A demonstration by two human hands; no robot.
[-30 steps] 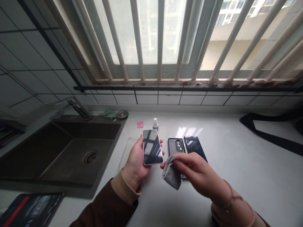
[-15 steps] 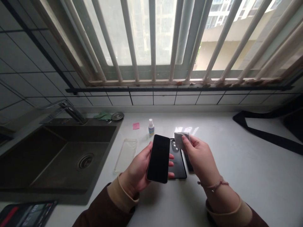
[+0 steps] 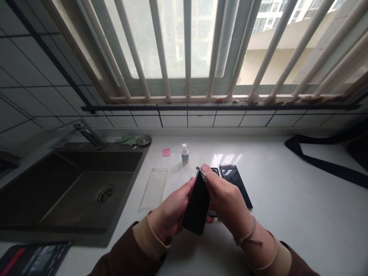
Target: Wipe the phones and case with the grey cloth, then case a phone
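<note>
A black phone (image 3: 196,207) lies tilted in my left hand (image 3: 175,209), whose fingers wrap round it from beneath. My right hand (image 3: 225,195) is closed on a folded grey cloth (image 3: 202,174) and holds it against the phone's top right edge. Partly hidden behind my right hand is a black phone case (image 3: 215,171). Beside it, to the right, a second dark phone (image 3: 236,183) rests on the counter. Left of my hands lies a clear phone case (image 3: 154,188). Beyond them stands a small white spray bottle (image 3: 184,155), with a pink paper (image 3: 166,152) to its left.
A dark sink (image 3: 71,191) with a faucet (image 3: 89,135) is at the left. Near it are a green cloth (image 3: 126,140) and a metal drain cover (image 3: 144,140). A device with a display (image 3: 34,260) is at bottom left. A black strap (image 3: 324,161) lies at right.
My right hand has moved left and down with the cloth, onto the phone's edge. The phone has tilted in my left hand. More of the second phone now shows.
</note>
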